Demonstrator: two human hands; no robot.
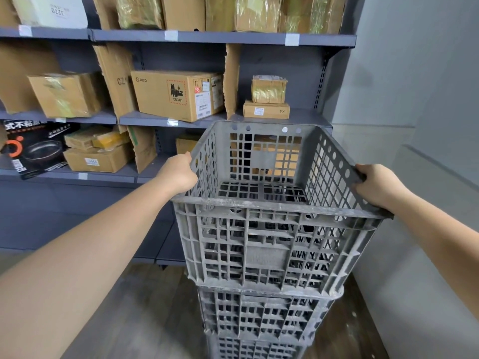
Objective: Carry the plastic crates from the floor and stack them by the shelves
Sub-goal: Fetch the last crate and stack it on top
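A dusty grey plastic crate (269,242) with latticed walls is uppermost on a stack of grey crates (259,317) standing on the floor in front of the shelves. My left hand (178,174) grips its left rim. My right hand (375,185) grips its right rim near the front corner. The top crate is empty and sits a little askew over the crate below. Whether it rests fully on that crate I cannot tell. The lowest crate runs out of view at the bottom edge.
Dark grey metal shelves (223,37) behind the stack hold several cardboard boxes, among them a large PICO box (176,94) and a black pan carton (33,149). A grey wall (420,99) stands close on the right. Wood-look floor (134,307) lies to the left.
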